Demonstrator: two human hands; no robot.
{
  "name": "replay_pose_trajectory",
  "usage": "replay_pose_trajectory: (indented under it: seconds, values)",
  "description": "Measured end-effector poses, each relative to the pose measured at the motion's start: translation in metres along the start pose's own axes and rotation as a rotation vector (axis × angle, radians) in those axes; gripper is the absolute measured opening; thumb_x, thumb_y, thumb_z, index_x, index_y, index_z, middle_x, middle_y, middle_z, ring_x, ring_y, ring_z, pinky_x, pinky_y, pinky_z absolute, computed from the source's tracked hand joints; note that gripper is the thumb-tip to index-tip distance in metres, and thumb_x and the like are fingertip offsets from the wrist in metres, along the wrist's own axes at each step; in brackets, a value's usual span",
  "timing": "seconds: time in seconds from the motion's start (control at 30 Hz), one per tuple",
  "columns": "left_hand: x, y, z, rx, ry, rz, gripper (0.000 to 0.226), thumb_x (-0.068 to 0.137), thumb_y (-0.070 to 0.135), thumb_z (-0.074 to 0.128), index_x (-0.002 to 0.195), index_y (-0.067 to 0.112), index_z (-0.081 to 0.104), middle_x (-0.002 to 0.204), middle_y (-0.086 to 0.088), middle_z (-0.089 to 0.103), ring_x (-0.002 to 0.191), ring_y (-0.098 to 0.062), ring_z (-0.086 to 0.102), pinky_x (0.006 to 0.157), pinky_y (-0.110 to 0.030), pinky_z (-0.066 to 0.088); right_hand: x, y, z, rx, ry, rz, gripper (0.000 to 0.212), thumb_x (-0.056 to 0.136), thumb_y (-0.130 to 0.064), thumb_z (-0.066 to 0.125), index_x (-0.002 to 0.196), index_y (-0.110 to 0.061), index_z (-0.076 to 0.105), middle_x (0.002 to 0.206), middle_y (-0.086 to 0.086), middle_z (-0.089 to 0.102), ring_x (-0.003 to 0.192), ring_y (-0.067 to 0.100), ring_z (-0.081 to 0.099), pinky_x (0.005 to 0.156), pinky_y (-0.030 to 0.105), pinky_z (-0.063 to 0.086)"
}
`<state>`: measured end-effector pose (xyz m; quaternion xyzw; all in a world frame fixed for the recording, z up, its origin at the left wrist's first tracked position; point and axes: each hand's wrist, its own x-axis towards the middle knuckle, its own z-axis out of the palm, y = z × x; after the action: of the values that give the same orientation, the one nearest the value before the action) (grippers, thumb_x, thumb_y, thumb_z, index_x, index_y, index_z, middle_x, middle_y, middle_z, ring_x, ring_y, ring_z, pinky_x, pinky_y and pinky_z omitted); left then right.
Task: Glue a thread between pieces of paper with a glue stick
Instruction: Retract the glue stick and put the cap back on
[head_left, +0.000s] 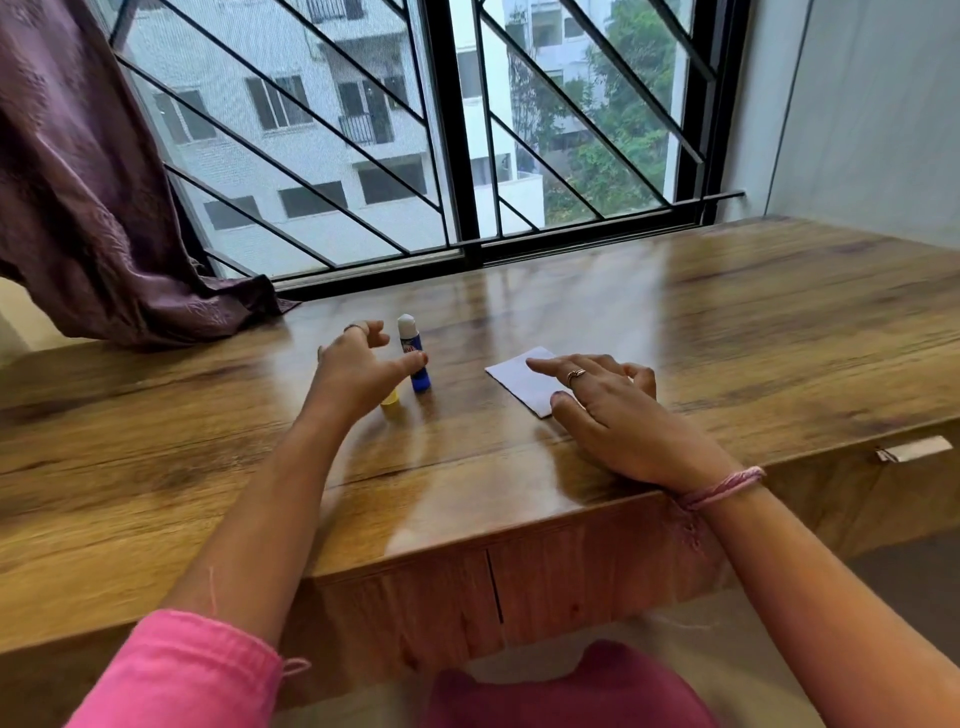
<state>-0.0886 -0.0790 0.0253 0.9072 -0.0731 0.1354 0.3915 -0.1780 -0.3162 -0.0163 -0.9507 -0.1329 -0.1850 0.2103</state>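
A blue glue stick (415, 358) stands upright on the wooden table (727, 322), its white glue tip bare. A yellow cap (390, 399) sits beside it, mostly hidden under my left hand (358, 371). That hand hovers just left of the stick with fingers spread and loosely curved, the thumb touching or nearly touching the blue body. A white piece of paper (519, 382) lies flat to the right. My right hand (608, 410) rests on it with fingers stretched out, covering its right part. I see no thread on the table.
A purple curtain (104, 208) drapes onto the table's back left corner. A barred window (457, 156) runs along the far edge. A drawer handle (914, 449) shows on the front at right. My lap in pink cloth (571, 686) is below the table edge.
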Motion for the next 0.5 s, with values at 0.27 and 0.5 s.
replay_pose_trajectory:
  seconds: [0.27, 0.5]
  values:
    - [0.019, 0.0, 0.011, -0.05, -0.065, -0.024, 0.034, 0.071, 0.025, 0.081, 0.095, 0.008, 0.065, 0.09, -0.007, 0.064, 0.085, -0.019, 0.056, 0.072, -0.029, 0.041, -0.003, -0.003, -0.002, 0.021, -0.011, -0.005, 0.043, 0.098, -0.027, 0.031, 0.14, -0.03, 0.039, 0.144, -0.011, 0.043, 0.132, 0.007, 0.026, 0.094, 0.026, 0.012]
    - [0.01, -0.002, 0.016, -0.125, 0.046, 0.074, 0.032, 0.071, 0.033, 0.081, 0.095, 0.016, 0.067, 0.089, 0.001, 0.068, 0.086, -0.012, 0.062, 0.074, -0.023, 0.043, -0.005, -0.005, -0.006, 0.089, 0.024, -0.063, 0.037, 0.097, -0.03, 0.041, 0.132, -0.033, 0.049, 0.131, -0.016, 0.05, 0.118, 0.002, 0.035, 0.083, 0.022, 0.013]
